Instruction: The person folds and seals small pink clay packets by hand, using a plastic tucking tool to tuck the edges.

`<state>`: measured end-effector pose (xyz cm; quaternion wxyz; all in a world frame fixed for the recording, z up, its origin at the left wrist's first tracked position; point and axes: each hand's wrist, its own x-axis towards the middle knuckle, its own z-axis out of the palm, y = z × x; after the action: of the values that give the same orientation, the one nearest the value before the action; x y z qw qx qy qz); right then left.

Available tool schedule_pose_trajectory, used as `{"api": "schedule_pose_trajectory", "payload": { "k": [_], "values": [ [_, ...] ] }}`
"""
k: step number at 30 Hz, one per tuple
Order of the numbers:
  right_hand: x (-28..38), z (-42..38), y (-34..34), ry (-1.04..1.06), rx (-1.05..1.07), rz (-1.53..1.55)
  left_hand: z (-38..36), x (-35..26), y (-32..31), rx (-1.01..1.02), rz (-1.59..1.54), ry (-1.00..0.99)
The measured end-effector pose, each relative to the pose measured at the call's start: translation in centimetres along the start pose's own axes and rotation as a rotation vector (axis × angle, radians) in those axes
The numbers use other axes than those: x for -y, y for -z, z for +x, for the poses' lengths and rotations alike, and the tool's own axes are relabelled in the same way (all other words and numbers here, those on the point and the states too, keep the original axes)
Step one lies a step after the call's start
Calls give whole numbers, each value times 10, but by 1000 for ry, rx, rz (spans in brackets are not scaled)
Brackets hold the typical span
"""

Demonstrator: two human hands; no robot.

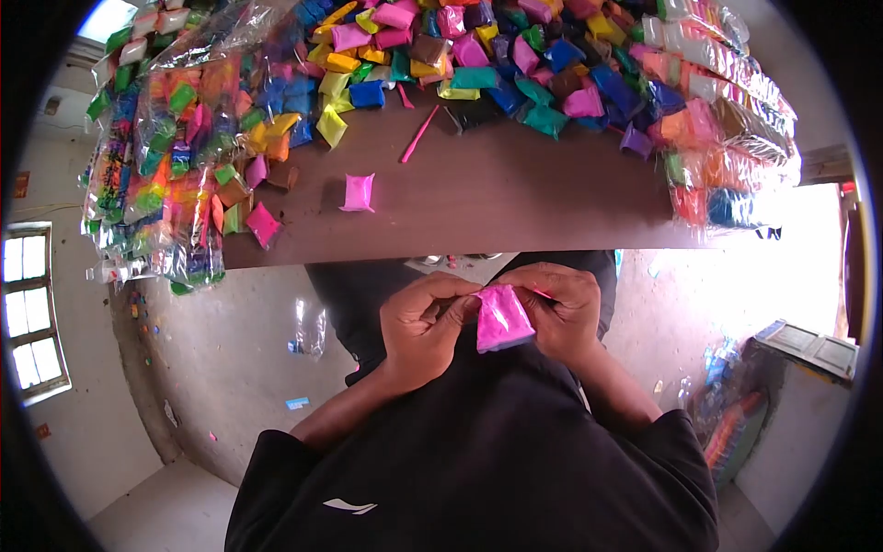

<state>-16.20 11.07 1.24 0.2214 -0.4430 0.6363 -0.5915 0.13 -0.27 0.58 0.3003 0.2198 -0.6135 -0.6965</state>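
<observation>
A small pink clay packet (504,320) in clear, shiny wrapping hangs between my hands in front of my chest, just off the near table edge. My left hand (421,329) pinches its upper left corner between thumb and fingers. At the upper right corner, my right hand (563,315) grips it the same way, with a bit of pink showing by the fingers. Another pink packet (359,193) lies by itself on the brown table (515,198). Farther back rests a thin pink modelling tool (419,134).
Heaped colourful clay packets (474,77) cover the back of the table. Large clear bags of packets (175,166) stand at the left, and more bagged packs (731,120) are stacked at the right. Plastic wrappers (311,328) litter the floor.
</observation>
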Motion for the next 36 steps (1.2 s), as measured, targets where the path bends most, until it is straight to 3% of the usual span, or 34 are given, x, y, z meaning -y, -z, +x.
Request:
{"api": "schedule_pose_trajectory", "payload": {
  "k": [3, 5, 13, 20, 22, 24, 25, 30, 32, 35, 36],
  "values": [
    [-3, -4, 0, 29, -8, -11, 8, 4, 11, 79, 149, -149],
    [-5, -5, 2, 44, -17, 4, 20, -3, 20, 248, 252, -281],
    [-6, 5, 10, 139, 135, -78, 32, -19, 35, 441, 314, -168],
    [-5, 1, 2, 135, 77, -137, 23, -3, 32, 300, 358, -222],
    [-5, 0, -2, 11, 0, -121, 18, 0, 24, 286, 372, -215],
    [-14, 1, -8, 7, -77, -124, 10, 2, 9, -58, -107, 103],
    [-18, 1, -10, -1, -156, -125, 6, 2, 13, 11, -92, 143],
    [-29, 4, -18, 25, -245, -168, -7, 9, 2, -15, -82, 128],
    [-29, 5, -22, 42, -265, -177, -9, 13, 1, -75, 73, 115],
    [-20, 2, -27, -54, -271, -187, -5, 16, -3, -156, 85, 22],
    [-16, -1, -31, -117, -323, -62, -3, 17, -3, -158, 85, 20]
  ]
}}
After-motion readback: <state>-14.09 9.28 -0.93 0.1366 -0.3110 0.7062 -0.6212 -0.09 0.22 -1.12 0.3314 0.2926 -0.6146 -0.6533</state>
